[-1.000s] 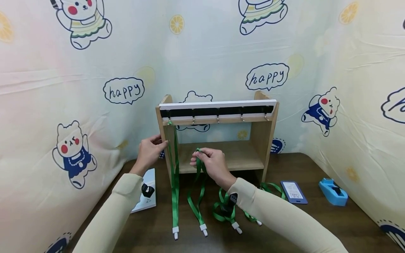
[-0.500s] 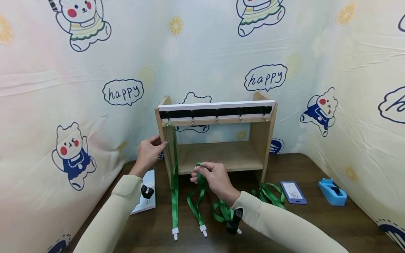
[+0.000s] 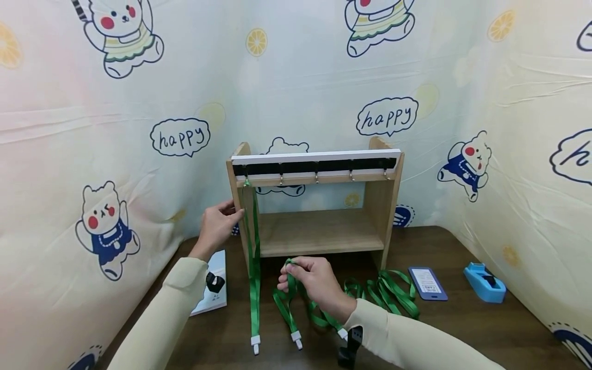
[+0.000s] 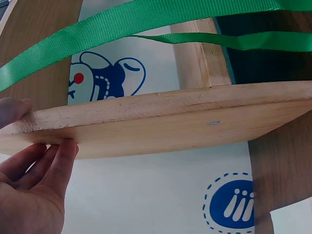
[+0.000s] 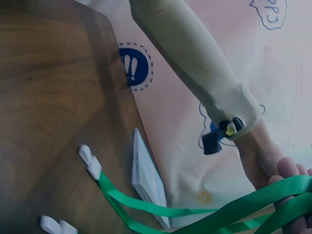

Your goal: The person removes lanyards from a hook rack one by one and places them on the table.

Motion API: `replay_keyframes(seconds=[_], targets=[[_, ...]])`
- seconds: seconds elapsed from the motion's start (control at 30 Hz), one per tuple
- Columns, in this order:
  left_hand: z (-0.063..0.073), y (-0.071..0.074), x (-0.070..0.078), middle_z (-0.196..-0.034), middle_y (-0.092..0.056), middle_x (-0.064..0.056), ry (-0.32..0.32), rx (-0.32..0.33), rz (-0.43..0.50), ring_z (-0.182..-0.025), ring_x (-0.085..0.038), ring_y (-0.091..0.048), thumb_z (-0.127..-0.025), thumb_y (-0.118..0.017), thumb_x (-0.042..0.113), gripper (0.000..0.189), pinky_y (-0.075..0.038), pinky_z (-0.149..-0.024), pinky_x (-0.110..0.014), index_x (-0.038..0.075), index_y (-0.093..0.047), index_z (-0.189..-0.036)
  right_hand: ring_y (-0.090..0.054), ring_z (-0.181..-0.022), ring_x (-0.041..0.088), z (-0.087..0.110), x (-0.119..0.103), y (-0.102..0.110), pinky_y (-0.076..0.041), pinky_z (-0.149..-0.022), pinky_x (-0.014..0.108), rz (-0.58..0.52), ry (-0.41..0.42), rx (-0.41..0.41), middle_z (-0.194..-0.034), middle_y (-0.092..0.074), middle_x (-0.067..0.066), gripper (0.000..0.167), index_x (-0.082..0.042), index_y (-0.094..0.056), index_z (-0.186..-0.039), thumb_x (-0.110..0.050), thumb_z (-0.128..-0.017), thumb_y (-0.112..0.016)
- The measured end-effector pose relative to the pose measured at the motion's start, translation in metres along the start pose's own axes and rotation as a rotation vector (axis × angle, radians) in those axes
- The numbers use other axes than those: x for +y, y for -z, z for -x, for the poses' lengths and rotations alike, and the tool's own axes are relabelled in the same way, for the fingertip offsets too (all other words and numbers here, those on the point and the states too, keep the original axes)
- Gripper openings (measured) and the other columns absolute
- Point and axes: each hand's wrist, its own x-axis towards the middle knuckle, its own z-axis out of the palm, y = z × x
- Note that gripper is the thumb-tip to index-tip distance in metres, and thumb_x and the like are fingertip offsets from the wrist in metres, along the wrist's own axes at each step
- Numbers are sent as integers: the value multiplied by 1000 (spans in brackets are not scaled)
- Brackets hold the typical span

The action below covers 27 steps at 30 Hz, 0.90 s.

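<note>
On the dark table stands a wooden rack (image 3: 319,234) with a row of metal hooks along its black-striped front strip (image 3: 296,167). My left hand (image 3: 216,226) grips its left side panel (image 4: 165,122), thumb on one face and fingers on the other. A green lanyard (image 3: 255,293) hangs from the leftmost hook, its white clip low in front. My right hand (image 3: 319,282) pinches the loop end of another green lanyard (image 3: 287,314), held low before the rack. This lanyard's white clip (image 3: 296,337) is toward the table front.
More green lanyards (image 3: 393,293) lie loosely coiled to the right, partly behind the right forearm. Beyond them are a blue card holder (image 3: 427,283) and a light-blue dispenser-like object (image 3: 484,282). A flat white-and-blue pack (image 3: 217,288) lies beside the left forearm.
My right hand has moved down toward the table with the pinched lanyard, whose strap now bunches lower. My left hand stays on the rack's side panel.
</note>
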Motion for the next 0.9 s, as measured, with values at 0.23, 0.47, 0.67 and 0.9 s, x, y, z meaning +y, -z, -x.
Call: replay_keyframes(seconds=[0.23, 0.47, 0.67, 0.9], targets=[[0, 0, 0, -136, -66, -16, -4, 10, -9, -122, -31, -65, -97, -67, 38, 59, -56, -101, -48, 9, -54, -146, -76, -78, 13, 14, 8, -3, -63, -84, 37, -28, -36, -48, -88, -76, 7, 26, 8, -70, -104, -16, -101, -61], [-1, 0, 1, -136, -66, -17, -11, 9, -11, -122, -32, -65, -97, -67, 36, 58, -56, -100, -49, 9, -54, -147, -77, -80, 13, 23, 13, 0, -62, -87, 34, -4, -50, -76, -92, -77, 12, 27, 7, -71, -103, -19, -101, -63], [-1, 1, 3, -136, -65, -17, -1, 10, -5, -122, -32, -65, -97, -67, 37, 58, -56, -101, -49, 9, -54, -146, -77, -78, 14, 24, 21, 1, -63, -84, 34, -18, -51, -76, -90, -76, 12, 26, 9, -70, -102, -17, -100, -63], [0, 0, 1, -136, -66, -17, -4, 13, -13, -122, -31, -65, -97, -68, 37, 58, -57, -100, -48, 9, -54, -146, -77, -77, 15, 15, 40, 3, -64, -79, 34, -10, -64, -15, -91, -76, 17, 23, 8, -71, -101, -14, -100, -62]])
